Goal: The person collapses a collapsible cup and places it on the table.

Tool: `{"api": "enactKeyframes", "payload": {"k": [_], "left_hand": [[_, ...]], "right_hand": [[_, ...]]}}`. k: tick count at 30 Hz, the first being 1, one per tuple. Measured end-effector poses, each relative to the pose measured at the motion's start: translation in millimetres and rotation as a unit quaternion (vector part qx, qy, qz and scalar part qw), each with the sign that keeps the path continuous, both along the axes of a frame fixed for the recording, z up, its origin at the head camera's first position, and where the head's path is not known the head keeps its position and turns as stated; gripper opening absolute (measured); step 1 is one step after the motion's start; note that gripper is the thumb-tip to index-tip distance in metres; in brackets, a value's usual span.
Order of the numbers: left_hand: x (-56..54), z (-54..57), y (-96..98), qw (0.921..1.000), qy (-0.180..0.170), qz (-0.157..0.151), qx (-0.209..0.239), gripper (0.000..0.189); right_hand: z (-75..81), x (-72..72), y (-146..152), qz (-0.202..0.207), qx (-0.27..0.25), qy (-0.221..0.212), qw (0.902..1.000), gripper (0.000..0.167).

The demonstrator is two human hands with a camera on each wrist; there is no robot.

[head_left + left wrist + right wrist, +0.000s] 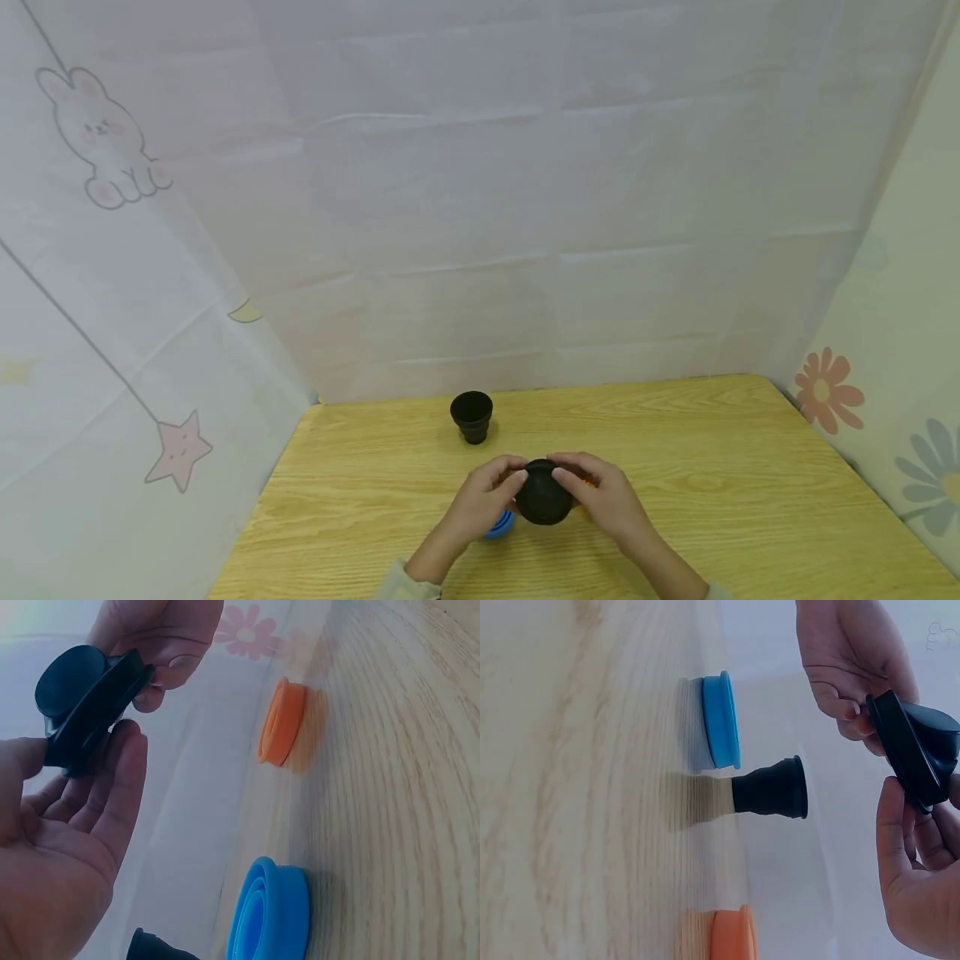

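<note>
Above the front part of the table, both hands hold a black collapsible cup (544, 498), partly folded, with a wide rim and a rounded section bulging out of it. My left hand (480, 500) pinches its left edge between thumb and fingers. On the opposite edge, the thumb and fingers of my right hand (606, 502) grip it likewise. The left wrist view shows the cup (94, 705) tilted, well off the wooden surface. Below the hands lie a flattened blue collapsible cup (296, 915) and a flattened orange one (292, 724), both mostly hidden in the head view.
A second black cup (472, 417), extended and upright, stands farther back on the wooden table (360, 500). Pale printed cloth (480, 208) hangs behind the table and along both sides.
</note>
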State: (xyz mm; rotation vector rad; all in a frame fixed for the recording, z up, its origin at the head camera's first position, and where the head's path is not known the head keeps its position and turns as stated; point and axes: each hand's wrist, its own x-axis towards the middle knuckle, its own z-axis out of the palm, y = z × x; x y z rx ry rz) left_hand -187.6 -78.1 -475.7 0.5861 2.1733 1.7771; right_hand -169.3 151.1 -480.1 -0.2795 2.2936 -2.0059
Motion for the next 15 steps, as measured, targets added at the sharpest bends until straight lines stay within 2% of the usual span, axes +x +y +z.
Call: {"api": "enactKeyframes", "payload": {"k": [4, 7, 11, 15], "left_hand": [[-0.3, 0.2, -2.9, 0.998, -0.034, -0.037, 0.038, 0.045], [-0.2, 2.1, -3.9, 0.9965, -0.047, -0.05, 0.047, 0.044], [1.2, 4.8, -3.2, 0.997, -0.045, -0.04, 0.048, 0.042], [2.1, 6.4, -3.0, 0.997, -0.04, -0.02, 0.063, 0.041]], "right_hand": [[-0.6, -0.3, 1.7, 0.02, -0.019, -0.002, 0.9996, 0.043], [-2.4, -1.7, 3.3, 0.034, -0.03, -0.008, 0.9989, 0.043], [-5.2, -3.3, 5.8, 0.062, -0.05, -0.013, 0.9967, 0.045], [-4.6, -1.8, 7.8, 0.095, -0.069, 0.0, 0.9931, 0.047]]}}
